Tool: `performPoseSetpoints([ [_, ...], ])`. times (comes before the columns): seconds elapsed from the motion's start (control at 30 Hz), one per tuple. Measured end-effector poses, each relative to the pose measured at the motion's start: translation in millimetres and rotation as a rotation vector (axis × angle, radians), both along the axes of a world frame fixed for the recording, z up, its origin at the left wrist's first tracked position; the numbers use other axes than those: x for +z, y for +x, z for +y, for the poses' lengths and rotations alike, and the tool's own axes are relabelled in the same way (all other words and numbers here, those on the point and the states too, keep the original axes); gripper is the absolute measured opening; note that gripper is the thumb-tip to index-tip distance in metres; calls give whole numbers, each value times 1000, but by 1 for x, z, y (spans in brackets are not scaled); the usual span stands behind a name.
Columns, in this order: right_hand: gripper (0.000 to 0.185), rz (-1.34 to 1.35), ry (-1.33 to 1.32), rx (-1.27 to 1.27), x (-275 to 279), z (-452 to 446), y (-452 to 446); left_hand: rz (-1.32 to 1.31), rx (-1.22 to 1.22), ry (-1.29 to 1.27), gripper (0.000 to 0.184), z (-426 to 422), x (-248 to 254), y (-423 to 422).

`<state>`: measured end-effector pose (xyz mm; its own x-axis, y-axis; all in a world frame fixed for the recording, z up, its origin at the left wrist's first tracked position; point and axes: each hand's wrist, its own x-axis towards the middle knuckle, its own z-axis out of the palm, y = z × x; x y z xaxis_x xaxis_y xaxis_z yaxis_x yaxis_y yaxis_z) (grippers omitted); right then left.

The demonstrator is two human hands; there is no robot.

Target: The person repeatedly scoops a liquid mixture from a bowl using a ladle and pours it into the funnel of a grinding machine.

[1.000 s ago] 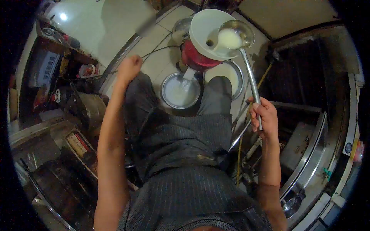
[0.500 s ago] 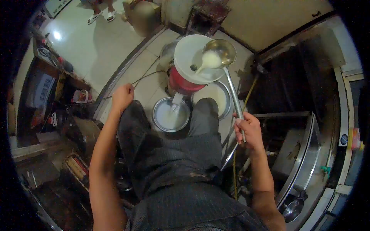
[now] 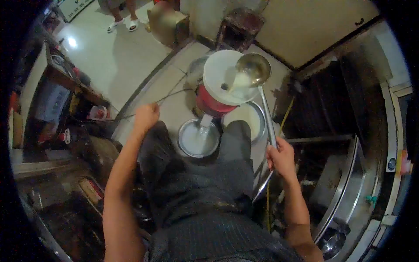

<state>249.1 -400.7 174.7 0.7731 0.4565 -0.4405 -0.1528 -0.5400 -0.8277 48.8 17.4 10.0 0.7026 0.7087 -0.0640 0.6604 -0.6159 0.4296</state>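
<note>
My right hand [image 3: 280,157] is closed round the long handle of a metal ladle [image 3: 254,70]. The ladle is tipped over the right side of a white funnel-like bowl [image 3: 217,72], and pale liquid runs from it towards the bowl's dark hole. Under the bowl is a red machine [image 3: 211,101] with a spout. From the spout, liquid falls into a metal pot [image 3: 199,139] between my knees. A second metal container [image 3: 262,124] of pale liquid stands right of the machine. My left hand [image 3: 147,115] hovers near my left knee, fingers curled; whether anything is inside is hidden.
A person's legs in white sandals [image 3: 133,25] show at the upper left. A dark stool [image 3: 241,27] stands behind the machine. A cable [image 3: 174,92] crosses the floor tiles on the left. Metal shelving [image 3: 349,187] is on my right, beside a yellow hose [image 3: 286,114].
The ladle has tipped further and holds less visible liquid. The view has shifted, so the machine and pots sit lower in it and the person's legs have come into sight.
</note>
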Motion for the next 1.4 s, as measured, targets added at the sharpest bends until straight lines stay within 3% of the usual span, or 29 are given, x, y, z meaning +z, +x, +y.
performPoseSetpoints([
  [0.1, 27, -238, -200, 76, -8, -4, 3, 87, -3, -2, 21, 7, -16, 4],
  [0.23, 28, -532, -52, 158, -72, -37, 13, 138, 50, -32, 23, -1, 3, 8],
  [0.27, 33, -746, -51, 206, -68, -34, 8, 121, -33, -62, 24, 2, 0, 7],
  [0.33, 35, -671, -195, 275, -48, -41, -9, 113, 15, -52, 24, -7, -14, 0],
  [0.43, 33, -821, -146, 270, -102, -65, -4, 222, -10, -20, 25, -17, 5, -1],
  [0.53, 34, -707, 110, 111, -132, -80, 16, 175, -54, 21, 26, -22, 20, 6],
  [0.6, 36, -78, 209, -289, -109, -77, 7, 140, -49, 18, 27, -27, 14, 1],
  [0.67, 41, -635, 86, -169, -231, -103, 49, 160, -85, 49, 26, -19, -1, 2],
  [0.73, 41, -158, 101, -451, -232, -94, 56, 172, -68, 29, 26, -28, 16, 4],
  [0.8, 41, -514, -160, -336, -279, -102, 82, 176, -53, 11, 26, -33, 23, 9],
  [0.87, 45, -202, -258, -303, -356, -124, 106, 176, -65, 47, 26, -36, 22, 9],
  [0.9, 45, -194, -256, -295, -371, -129, 105, 185, -57, 48, 26, -36, 18, 9],
  [0.97, 50, -341, -564, -218, -395, -129, 104, 219, -95, 92, 24, -30, 10, 10],
  [1.0, 50, -330, -563, -210, -387, -131, 94, 232, -91, 93, 24, -33, 14, 10],
  [1.03, 53, -435, -556, -127, -333, -122, 71, 268, -68, 78, 24, -38, 21, 12],
  [1.1, 55, -532, -541, -46, -320, -120, 61, 311, -45, 69, 23, -38, 21, 16],
  [1.2, 57, -522, -540, -139, -379, -125, 68, 259, -69, 81, 22, -27, 3, 13],
  [1.27, 55, -76, -611, -230, -423, -124, 85, 249, -90, 98, 21, -24, -2, 13],
  [1.4, 47, 348, -177, -425, -457, -139, 77, 273, -122, 110, 20, -33, 8, 16],
])
